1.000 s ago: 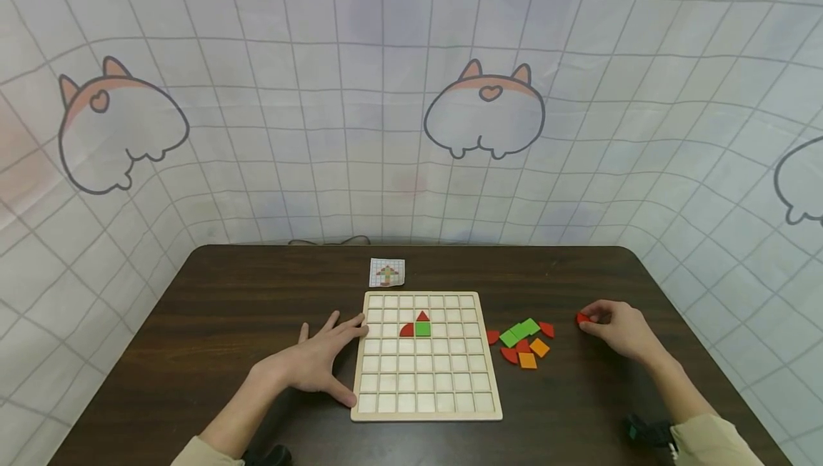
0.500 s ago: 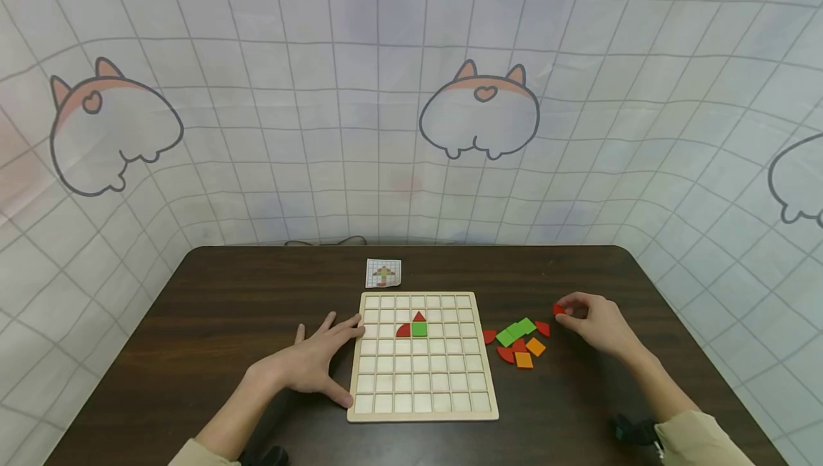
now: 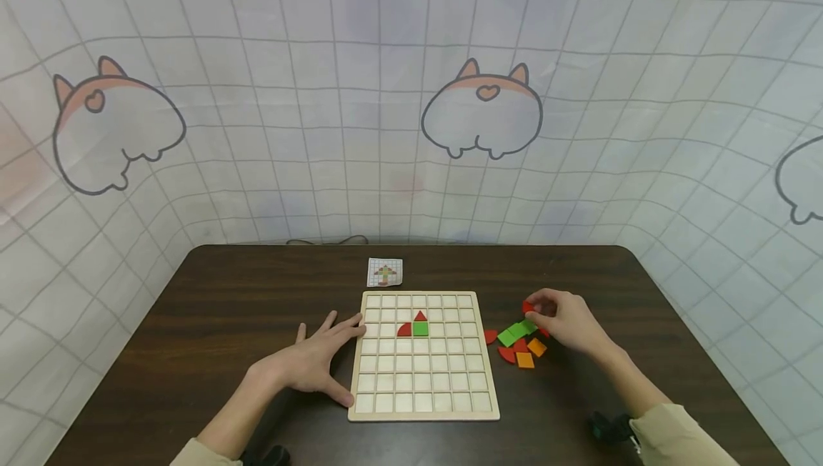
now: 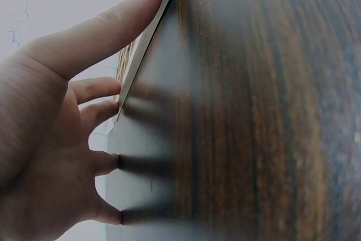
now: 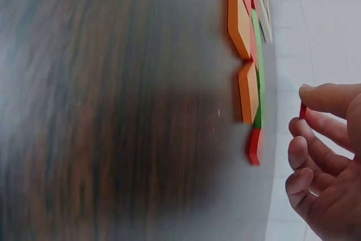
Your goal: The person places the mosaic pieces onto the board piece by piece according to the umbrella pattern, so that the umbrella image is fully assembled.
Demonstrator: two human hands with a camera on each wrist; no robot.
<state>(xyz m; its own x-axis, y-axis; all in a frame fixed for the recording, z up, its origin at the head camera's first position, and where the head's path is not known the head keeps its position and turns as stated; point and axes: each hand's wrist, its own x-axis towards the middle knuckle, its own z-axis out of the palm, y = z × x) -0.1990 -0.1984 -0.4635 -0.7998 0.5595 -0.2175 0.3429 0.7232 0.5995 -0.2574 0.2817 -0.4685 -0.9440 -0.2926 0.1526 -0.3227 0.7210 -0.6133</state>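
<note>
My right hand [image 3: 566,319] pinches a small flat red tile [image 3: 528,306] between thumb and fingers, above the far right of the loose tiles. In the right wrist view the red tile [image 5: 303,110] shows edge-on, raised off the table. My left hand [image 3: 311,362] is spread along the left edge of the gridded wooden board [image 3: 424,416], its thumb [image 4: 121,23] and fingertips at the rim. On the board sit a red triangle [image 3: 420,316], a green square [image 3: 421,329] below it and a red quarter-circle [image 3: 404,330] to the left of the square.
Right of the board lie green squares [image 3: 512,334], orange squares [image 3: 525,360] and several red tiles [image 3: 507,354]. A small pattern card [image 3: 385,272] lies behind the board on the dark wooden table [image 3: 244,287]. A patterned curtain [image 3: 360,130] surrounds the table.
My right hand has moved left with the red tile, from the table's right side to over the loose tiles. My left hand stays at the board's edge.
</note>
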